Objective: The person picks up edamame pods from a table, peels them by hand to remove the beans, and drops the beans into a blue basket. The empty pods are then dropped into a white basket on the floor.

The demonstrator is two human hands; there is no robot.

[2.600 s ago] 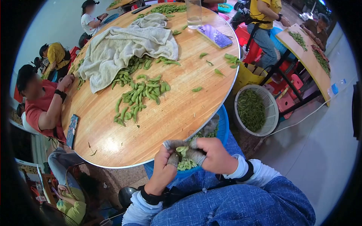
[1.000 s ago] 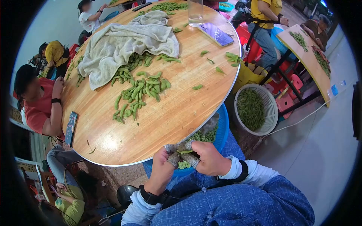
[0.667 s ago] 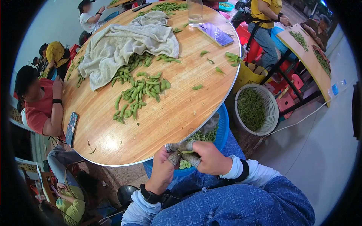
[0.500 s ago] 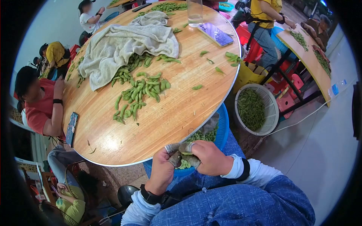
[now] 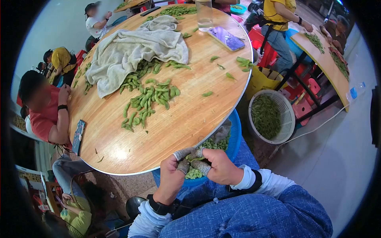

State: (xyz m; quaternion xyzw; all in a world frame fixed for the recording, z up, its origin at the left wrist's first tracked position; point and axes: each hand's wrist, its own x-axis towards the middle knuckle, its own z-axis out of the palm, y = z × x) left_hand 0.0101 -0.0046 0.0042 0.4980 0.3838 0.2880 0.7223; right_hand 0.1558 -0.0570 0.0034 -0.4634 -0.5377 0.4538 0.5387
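Between the fingertips of both hands is a green soybean pod [image 5: 194, 160], partly hidden by the fingers. My left hand [image 5: 170, 180] pinches it from one side, and my right hand [image 5: 224, 168] from the other. Grey cloth covers wrap the thumbs and forefingers. Just below, on my lap, a blue basin [image 5: 237, 137] holds shelled green beans [image 5: 210, 145] and a bit of grey cloth. On the round wooden table [image 5: 186, 123] ahead lies a heap of soybean pods [image 5: 149, 99], partly under a pale towel [image 5: 135, 47].
A purple phone [image 5: 226, 38] and a glass of water [image 5: 204, 18] stand at the table's far right. Another phone [image 5: 77, 137] lies near its left edge. A white basket [image 5: 283, 119] of pods sits on the floor. Several people sit or stand around.
The fingertips have spread slightly apart, exposing more of the pod between them. Both hands remain over the basin. The view has shifted a little.
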